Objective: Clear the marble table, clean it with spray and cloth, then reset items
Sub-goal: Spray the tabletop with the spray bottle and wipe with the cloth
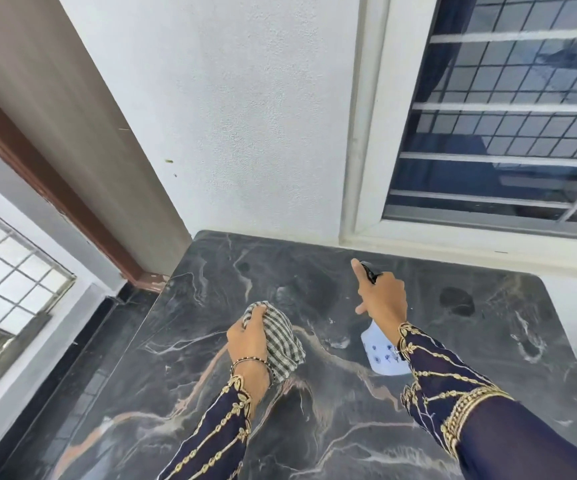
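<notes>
Head view: spraying stage, both hands occupied.
Left hand [247, 337] clutches the bunched checked cloth [282, 336] on the marble table [211, 289]; right hand [382, 297] grips the spray bottle [382, 353], body beneath the wrist, nozzle [369, 271] beyond the knuckles. We expect overspray onto the wall [263, 133] ahead of the nozzle if aimed high.

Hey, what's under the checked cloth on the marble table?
Only the dark marble table shows around the checked cloth, which the left hand grips from above. The patch directly beneath is covered, so any spray or dirt there cannot be seen.
</notes>
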